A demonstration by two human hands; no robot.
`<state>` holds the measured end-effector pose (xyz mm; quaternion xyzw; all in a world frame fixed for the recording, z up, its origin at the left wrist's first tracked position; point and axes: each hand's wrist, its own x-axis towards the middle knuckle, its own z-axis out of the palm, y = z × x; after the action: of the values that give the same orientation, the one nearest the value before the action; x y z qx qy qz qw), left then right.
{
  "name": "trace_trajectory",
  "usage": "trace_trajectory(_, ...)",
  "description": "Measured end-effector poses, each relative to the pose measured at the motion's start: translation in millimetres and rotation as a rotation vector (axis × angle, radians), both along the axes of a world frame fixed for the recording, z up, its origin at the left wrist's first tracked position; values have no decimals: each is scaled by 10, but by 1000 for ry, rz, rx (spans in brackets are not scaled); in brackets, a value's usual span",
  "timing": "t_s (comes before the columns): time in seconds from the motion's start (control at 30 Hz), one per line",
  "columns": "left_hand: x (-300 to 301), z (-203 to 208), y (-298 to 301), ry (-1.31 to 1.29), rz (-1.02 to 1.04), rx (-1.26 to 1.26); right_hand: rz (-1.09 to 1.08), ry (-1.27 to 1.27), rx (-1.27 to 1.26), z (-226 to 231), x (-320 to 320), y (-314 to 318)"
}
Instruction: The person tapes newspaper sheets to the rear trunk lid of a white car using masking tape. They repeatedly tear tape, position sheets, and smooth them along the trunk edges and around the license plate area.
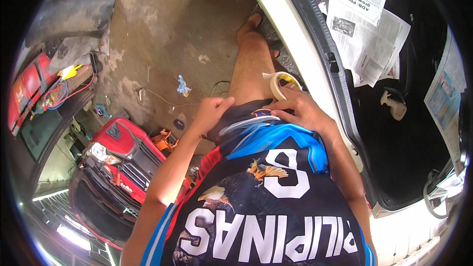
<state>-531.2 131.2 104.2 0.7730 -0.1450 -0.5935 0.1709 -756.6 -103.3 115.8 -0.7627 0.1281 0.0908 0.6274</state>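
Note:
My right hand (299, 108) is closed on a roll of cream masking tape (277, 87) in front of my thigh. The roll stands tilted, showing a yellow inner core, and a short loose end sticks out at its top left. Beside my dark shorts (235, 116) is my left hand (212, 113). Its fingers are curled and its thumb points toward the shorts; what it holds, if anything, is hidden. Close by on the right runs the pale edge of an open car (300, 34). Newspaper sheets (362, 34) lie over part of its dark opening.
A white spray-bottle head (392, 104) lies in the dark car opening. At the left stands a red car (120, 140) with its hood up. A crumpled blue-white wrapper (183, 86) and a thin cord (162, 102) lie on the stained floor. Coloured hoses (58, 93) are at far left.

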Motion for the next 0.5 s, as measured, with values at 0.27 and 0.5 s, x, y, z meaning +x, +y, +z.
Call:
trace_trajectory(0.27,254,-39,-97,153,-219,-352,-105,55,-31,-205,-10,-6)
trace_trajectory(0.5,602,-1094,-1075,-1101,-388,-69,-531,40,-161,-161,98,-430)
